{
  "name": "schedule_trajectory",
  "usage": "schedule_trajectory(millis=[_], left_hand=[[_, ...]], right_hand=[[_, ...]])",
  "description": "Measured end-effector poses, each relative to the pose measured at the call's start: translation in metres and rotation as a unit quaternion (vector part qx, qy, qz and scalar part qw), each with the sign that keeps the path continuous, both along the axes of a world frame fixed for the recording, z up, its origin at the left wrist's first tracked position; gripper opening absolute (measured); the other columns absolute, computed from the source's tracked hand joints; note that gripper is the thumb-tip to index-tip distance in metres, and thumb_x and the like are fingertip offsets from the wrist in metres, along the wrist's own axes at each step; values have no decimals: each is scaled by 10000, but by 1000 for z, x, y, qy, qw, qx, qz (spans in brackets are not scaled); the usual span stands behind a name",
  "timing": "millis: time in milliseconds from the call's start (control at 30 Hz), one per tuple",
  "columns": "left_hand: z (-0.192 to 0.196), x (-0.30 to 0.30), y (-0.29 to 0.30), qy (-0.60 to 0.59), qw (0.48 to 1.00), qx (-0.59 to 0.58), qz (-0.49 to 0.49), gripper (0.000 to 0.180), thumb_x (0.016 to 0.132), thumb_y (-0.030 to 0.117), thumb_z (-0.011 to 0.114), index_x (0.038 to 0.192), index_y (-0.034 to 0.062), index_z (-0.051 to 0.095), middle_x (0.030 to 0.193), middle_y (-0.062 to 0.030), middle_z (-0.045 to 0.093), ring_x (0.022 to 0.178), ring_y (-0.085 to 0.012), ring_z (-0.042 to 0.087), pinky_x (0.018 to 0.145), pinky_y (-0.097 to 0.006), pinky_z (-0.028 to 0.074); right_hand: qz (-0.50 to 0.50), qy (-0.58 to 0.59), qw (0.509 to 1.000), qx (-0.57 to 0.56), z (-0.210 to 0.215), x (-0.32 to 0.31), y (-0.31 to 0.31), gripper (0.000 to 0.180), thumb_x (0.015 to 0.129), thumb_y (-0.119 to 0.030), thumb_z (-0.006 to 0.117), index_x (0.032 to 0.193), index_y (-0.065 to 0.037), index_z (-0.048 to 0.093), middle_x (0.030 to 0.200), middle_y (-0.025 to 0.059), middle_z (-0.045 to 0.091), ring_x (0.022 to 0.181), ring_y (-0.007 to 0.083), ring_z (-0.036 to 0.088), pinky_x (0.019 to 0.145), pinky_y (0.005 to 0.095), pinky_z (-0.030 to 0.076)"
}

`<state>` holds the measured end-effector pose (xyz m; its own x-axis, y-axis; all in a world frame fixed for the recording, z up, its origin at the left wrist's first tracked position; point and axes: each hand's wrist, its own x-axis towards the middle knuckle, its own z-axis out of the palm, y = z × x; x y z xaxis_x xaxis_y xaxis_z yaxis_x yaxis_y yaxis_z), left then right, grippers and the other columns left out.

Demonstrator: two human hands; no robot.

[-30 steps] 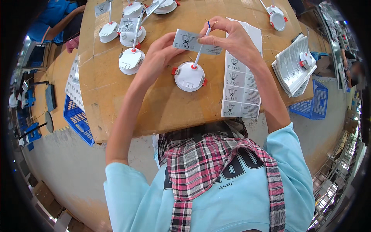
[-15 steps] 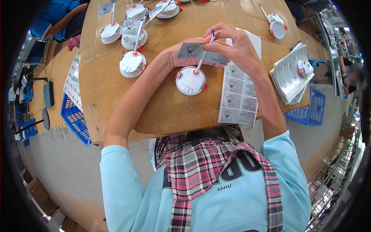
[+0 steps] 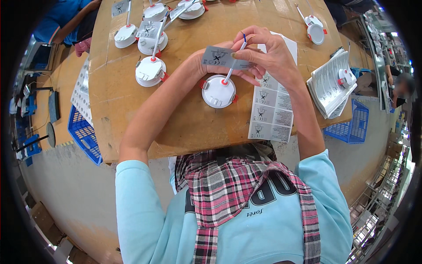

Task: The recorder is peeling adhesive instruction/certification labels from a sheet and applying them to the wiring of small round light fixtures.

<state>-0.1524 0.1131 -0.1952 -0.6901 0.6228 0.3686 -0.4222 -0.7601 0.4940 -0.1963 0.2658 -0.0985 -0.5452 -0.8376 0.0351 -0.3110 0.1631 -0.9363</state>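
A round white downlight with red-tipped clips lies on the table below my hands. Its white cable slants up between them, blue wire showing at the tip. A grey printed sticker lies against the cable, spreading out to its left. My left hand is behind the sticker and supports it; most of its fingers are hidden. With the thumb pressed on the sticker beside the cable, my right hand pinches both, its index finger curled near the cable's top.
A sheet of grey stickers lies right of the downlight. Several finished-looking downlights with cables stand at the far left, another lamp at the far right. A stack of sticker sheets rests at the right edge. Blue crates stand beyond the table; a co-worker's arm is at far left.
The sticker's right part has turned back around the cable, with less of it showing on the right. The right hand's lower fingers have come down, and the downlight has shifted slightly right.
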Motion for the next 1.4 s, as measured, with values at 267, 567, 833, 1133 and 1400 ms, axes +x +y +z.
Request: schedule_trajectory(millis=[267,567,833,1133,1400], left_hand=[[-2,10,-24,-88,941,-283,162,394,907,332,596,1164,36,553,1073,-99,621,977,-186,616,920,-379,506],[23,24,-33,-114,905,-327,248,235,888,240,635,1022,48,620,982,-4,650,845,-81,625,764,-234,508],[30,36,-38,-113,872,-345,329,216,886,216,640,1013,41,639,969,-13,653,862,-85,623,797,-258,506],[35,45,-37,-102,821,-399,395,239,922,204,596,1068,23,651,978,-37,668,899,-97,634,863,-282,512],[42,47,-38,-85,800,-426,413,225,916,185,601,1056,20,663,954,-36,677,878,-92,636,841,-275,513]], right_hand=[[-19,185,982,-26,-7,-5,8,187,739,-221,761,848,-74,725,947,9,605,939,189,505,871,323,398],[-74,234,969,-33,-9,4,11,250,718,-238,789,847,-45,698,907,25,589,927,198,498,841,326,398],[-114,199,973,-26,-10,10,11,221,733,-197,774,829,-17,690,825,40,574,859,177,516,803,312,406],[-149,86,984,-37,-17,15,6,142,777,-133,725,856,-21,689,813,31,626,770,126,564,733,266,439],[-161,54,985,-26,-19,15,5,118,813,-140,692,875,-41,681,769,26,661,721,104,601,692,257,467]])
